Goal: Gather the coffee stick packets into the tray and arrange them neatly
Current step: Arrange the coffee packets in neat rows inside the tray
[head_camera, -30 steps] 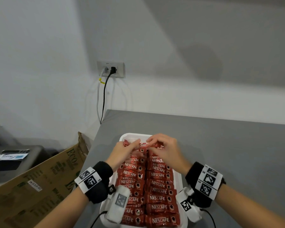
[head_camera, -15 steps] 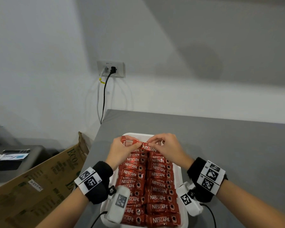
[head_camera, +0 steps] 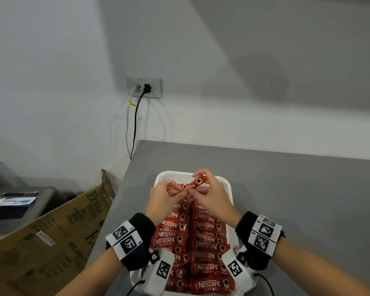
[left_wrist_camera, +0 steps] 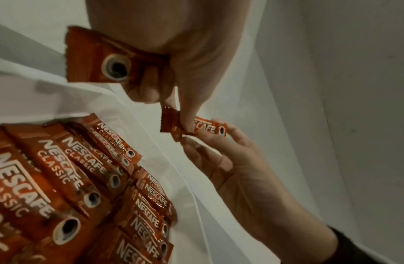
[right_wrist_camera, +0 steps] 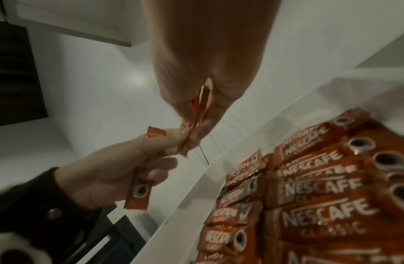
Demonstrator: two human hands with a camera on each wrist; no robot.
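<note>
Over grey table (head_camera: 286, 189), both hands pinch packets; left wrist view reveals two separate packets

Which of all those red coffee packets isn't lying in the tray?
The packet pinched between the left hand and right hand, held above the far end of the tray. The rest lie flat in two rows.
</note>
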